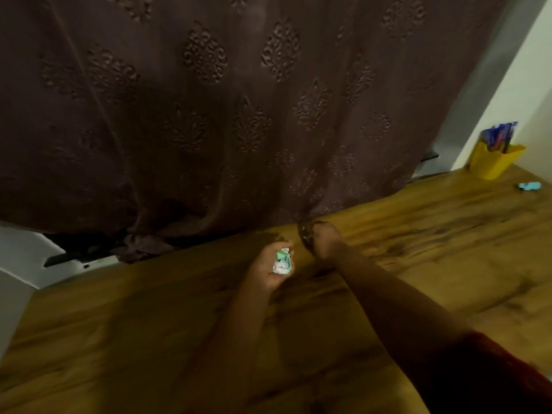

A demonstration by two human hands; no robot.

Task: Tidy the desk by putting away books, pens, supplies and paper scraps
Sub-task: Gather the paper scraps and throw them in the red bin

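My left hand (268, 268) is cupped palm up over the wooden desk (149, 339) and holds crumpled green and white paper scraps (282, 261). My right hand (321, 237) is just to its right, near the back edge of the desk by the curtain hem. Its fingers curl round a small dark thing (306, 234) that is too blurred to name. A yellow pen holder (494, 159) with blue pens (500, 135) stands at the far right corner. A small light blue item (528, 186) lies near it.
A brown patterned curtain (224, 100) hangs along the back of the desk and bunches onto its edge. A white wall (513, 85) stands at the right, and a white sill with a dark gap (74, 255) shows at the left.
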